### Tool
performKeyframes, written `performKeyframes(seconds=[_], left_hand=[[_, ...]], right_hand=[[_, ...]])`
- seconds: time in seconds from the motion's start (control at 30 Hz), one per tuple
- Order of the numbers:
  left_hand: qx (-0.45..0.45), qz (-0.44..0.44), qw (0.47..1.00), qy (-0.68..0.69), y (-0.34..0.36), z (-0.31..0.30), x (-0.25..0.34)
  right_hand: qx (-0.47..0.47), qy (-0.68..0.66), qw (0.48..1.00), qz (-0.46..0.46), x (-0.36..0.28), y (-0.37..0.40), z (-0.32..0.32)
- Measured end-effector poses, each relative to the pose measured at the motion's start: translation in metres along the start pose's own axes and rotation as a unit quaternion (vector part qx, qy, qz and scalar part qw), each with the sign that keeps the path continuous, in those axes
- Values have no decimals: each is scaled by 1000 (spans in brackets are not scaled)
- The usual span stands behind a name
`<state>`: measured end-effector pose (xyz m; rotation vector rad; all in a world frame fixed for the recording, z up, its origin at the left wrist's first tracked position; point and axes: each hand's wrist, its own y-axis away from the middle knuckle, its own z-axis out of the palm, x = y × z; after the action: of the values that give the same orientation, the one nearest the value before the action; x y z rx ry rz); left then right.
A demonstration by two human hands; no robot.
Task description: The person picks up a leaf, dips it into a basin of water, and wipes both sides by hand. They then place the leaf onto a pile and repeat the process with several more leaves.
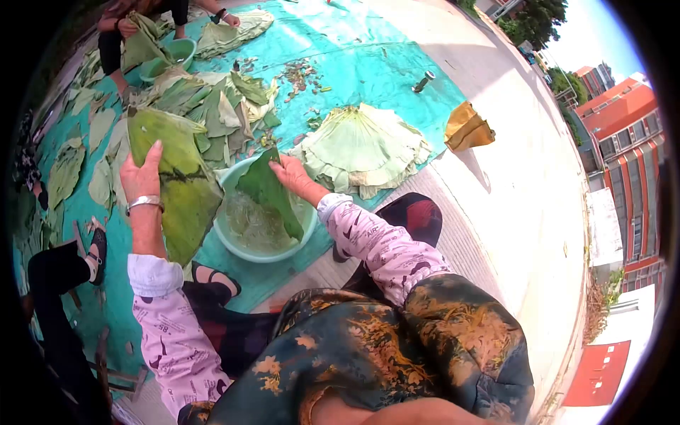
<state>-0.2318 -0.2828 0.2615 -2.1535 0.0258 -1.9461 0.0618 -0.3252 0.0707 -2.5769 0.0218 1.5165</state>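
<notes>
My left hand [144, 173] is closed on a large yellow-green lotus leaf [188, 188], its thumb lying on the near face. A dark, torn-looking line crosses the middle of that leaf. My right hand [297, 177] pinches the upper edge of a darker green lotus leaf [273, 195], which hangs down inside a pale green basin [309, 230]. Cloudy water [248, 223] shows in the basin below it. Right of the basin, a fanned stack of pale lotus leaves [360, 150] lies on the turquoise sheet.
More leaves [212, 117] are heaped beyond the basin. A person's hand [127, 28] holds a leaf beside another green basin [183, 53]. A dark bottle-like object [423, 81] and a folded brown piece [467, 127] stand to the right. Another person's leg [60, 273] is at left.
</notes>
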Motion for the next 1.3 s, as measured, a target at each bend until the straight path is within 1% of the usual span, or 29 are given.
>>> performKeyframes(seconds=[0.03,0.07,0.1,0.2,0.23,0.33,0.37,0.43,0.47,0.5,0.53,0.6,0.63,0.67,0.7,0.73,0.83,0.87,0.93,0.97,1.0,1.03,1.07,1.1,1.13,1.17,1.2,1.23,1.3], left_hand=[[-3,11,1000,11,-4,-2,-9],[-9,11,1000,0,-7,-5,-13],[-9,29,999,-14,-6,-4,-12],[-5,72,995,-63,-5,-10,-15],[-4,84,994,-74,-7,-9,-17],[-29,41,998,-23,-11,-10,-24],[-37,46,998,12,-10,-9,-22],[-29,40,998,45,-14,-1,-26],[-24,30,998,46,-10,-5,-22],[-27,30,999,22,-10,-8,-20],[-26,13,1000,4,-9,-9,-14],[-16,-14,999,-25,1,-5,3],[-3,-18,999,-26,4,-1,11],[-7,-23,999,-22,3,-2,9],[-11,-28,999,-14,2,-3,6],[-14,-32,999,-5,1,-2,6],[-10,-40,998,-39,6,3,15],[-15,-39,999,-34,9,5,18],[-26,-38,999,-22,13,11,23],[-28,-43,998,-24,15,13,24],[-31,-48,998,-26,17,15,24],[-34,-53,998,-27,18,18,25],[-36,-54,997,-37,20,22,28],[-42,-49,997,-37,24,14,23],[-46,-49,997,-45,27,15,25],[-54,-77,994,-50,28,14,25],[-54,-78,994,-58,27,17,19],[-54,-79,993,-65,26,17,16],[-53,-76,993,-73,28,24,20]], right_hand=[[47,-59,997,10,-21,3,-4],[67,-41,997,6,-13,-2,-3],[45,-60,997,8,-7,-6,0],[4,-54,998,41,-30,-2,-13],[52,-139,989,-4,-5,-11,-1],[6,-99,989,114,-19,-10,-14],[-6,-123,983,139,-25,-12,-19],[44,-219,961,161,-41,-17,-32],[25,-263,949,171,-41,-27,-41],[55,-336,920,197,-39,-38,-46],[48,-369,907,196,-49,-41,-63],[70,-361,905,215,-59,-57,-99],[76,-389,892,219,-43,-74,-115],[108,-398,886,212,-40,-84,-134],[137,-399,880,219,-49,-84,-156],[164,-372,885,227,-49,-87,-180],[201,-350,884,236,-12,-95,-256],[204,-373,881,208,2,-89,-282],[260,-297,887,239,27,-80,-337],[283,-279,883,250,48,-75,-364],[336,-279,862,257,27,-60,-372],[354,-290,858,235,40,-51,-393],[382,-266,843,268,41,-45,-411],[415,-256,834,258,46,-26,-423],[430,-246,835,238,53,-13,-438],[419,-236,848,223,65,1,-458],[446,-217,840,219,65,10,-466],[496,-193,807,256,66,15,-479],[522,-153,803,242,68,30,-505]])
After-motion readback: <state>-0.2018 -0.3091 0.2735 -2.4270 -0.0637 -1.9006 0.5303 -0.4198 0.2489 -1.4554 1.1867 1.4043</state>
